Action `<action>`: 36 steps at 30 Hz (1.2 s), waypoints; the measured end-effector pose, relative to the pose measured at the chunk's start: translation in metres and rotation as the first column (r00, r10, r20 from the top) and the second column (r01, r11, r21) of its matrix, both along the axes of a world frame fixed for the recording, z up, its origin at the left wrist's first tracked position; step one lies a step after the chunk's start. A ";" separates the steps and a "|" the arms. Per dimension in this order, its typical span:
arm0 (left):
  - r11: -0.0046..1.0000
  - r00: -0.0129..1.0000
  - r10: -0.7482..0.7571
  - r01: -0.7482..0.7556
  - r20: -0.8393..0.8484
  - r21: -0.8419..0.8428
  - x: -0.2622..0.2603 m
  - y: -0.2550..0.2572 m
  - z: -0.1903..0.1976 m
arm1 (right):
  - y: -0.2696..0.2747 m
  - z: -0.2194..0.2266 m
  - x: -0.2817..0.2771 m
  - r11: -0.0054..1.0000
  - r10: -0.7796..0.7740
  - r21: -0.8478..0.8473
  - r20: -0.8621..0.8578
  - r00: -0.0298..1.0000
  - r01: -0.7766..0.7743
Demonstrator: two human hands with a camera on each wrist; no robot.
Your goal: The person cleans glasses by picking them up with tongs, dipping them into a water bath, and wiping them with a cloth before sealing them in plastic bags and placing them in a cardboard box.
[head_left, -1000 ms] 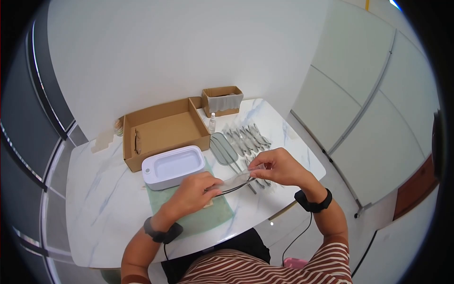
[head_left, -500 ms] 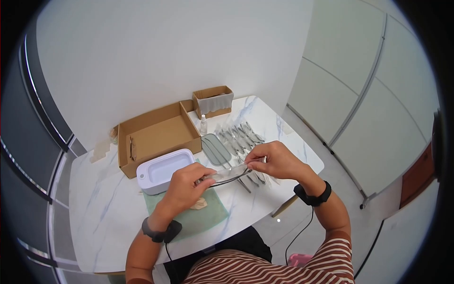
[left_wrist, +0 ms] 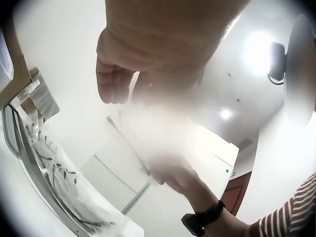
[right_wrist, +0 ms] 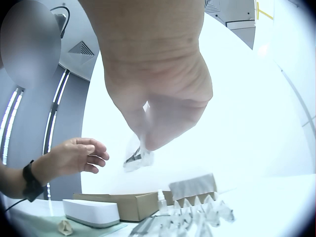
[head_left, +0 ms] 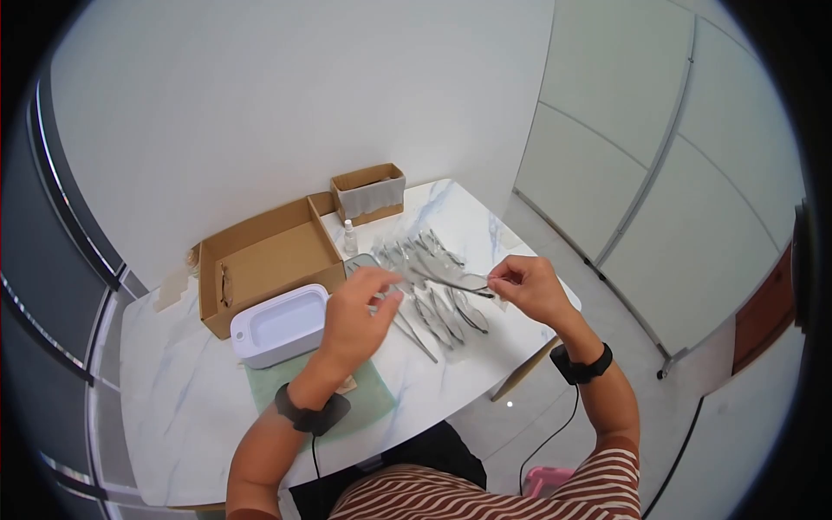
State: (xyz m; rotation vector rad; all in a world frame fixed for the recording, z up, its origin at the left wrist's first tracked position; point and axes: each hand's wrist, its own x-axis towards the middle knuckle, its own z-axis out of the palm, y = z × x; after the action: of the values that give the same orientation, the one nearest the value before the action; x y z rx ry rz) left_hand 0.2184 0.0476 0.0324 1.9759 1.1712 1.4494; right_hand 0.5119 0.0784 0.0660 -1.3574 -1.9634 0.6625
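My right hand (head_left: 529, 288) pinches one end of a clear plastic bag with dark-framed glasses (head_left: 468, 284) inside, above the table's right part. In the right wrist view, the bagged glasses (right_wrist: 137, 159) hang below the thumb and fingers. My left hand (head_left: 354, 319) is raised near the white basin-shaped device (head_left: 279, 328), fingers loosely bent and holding nothing; the right wrist view shows this left hand (right_wrist: 74, 157) apart from the bag. Beneath the held bag lie several more bagged glasses (head_left: 438, 319) in two rows. A thin metal tool (head_left: 418, 338) rests beside them.
An open cardboard box (head_left: 269, 260) at the back left holds a pair of glasses (head_left: 226, 284). A spray bottle (head_left: 350, 238) and a smaller box with grey cloth (head_left: 373, 204) stand at the back. A green mat (head_left: 373, 403) lies at the front, with a crumpled beige cloth on it.
My left hand has let go of the bagged glasses and drawn away from them. The right hand has carried the bag rightward, over the rows of bagged glasses.
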 end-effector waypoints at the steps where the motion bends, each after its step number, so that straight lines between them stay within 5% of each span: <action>1: 1.000 1.000 -0.004 0.004 0.006 0.001 0.008 0.001 -0.005 | 0.004 -0.006 0.010 0.997 -0.080 0.014 -0.009 0.997 0.081; 6: 0.981 0.921 -0.149 0.183 -0.361 0.061 0.074 -0.008 -0.049 | 0.020 -0.050 0.050 0.964 -0.244 0.132 0.100 0.965 0.230; 8: 0.925 0.778 -0.318 0.379 -0.542 0.000 0.101 -0.012 -0.063 | 0.021 -0.067 0.055 0.958 -0.250 0.183 0.145 0.957 0.223; 15: 0.900 0.571 -0.332 0.431 -0.751 -0.070 0.142 -0.018 -0.073 | 0.024 -0.113 0.062 0.946 -0.250 0.264 0.227 0.941 0.188; 28: 0.914 0.564 -0.317 0.397 -0.763 -0.086 0.137 -0.022 -0.062 | 0.017 -0.106 0.049 0.996 -0.083 0.011 0.307 0.948 0.084; 36: 0.928 0.747 -0.247 0.365 -0.618 0.070 0.100 -0.030 -0.047 | 0.016 -0.085 0.046 0.983 -0.160 -0.029 0.348 0.924 0.181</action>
State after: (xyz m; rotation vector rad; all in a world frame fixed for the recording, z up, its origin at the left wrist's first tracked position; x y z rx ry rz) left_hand 0.3185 0.0177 -0.0146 2.7324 0.8741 0.7921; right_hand 0.5583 0.0939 -0.0188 -1.7580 -2.0708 0.4245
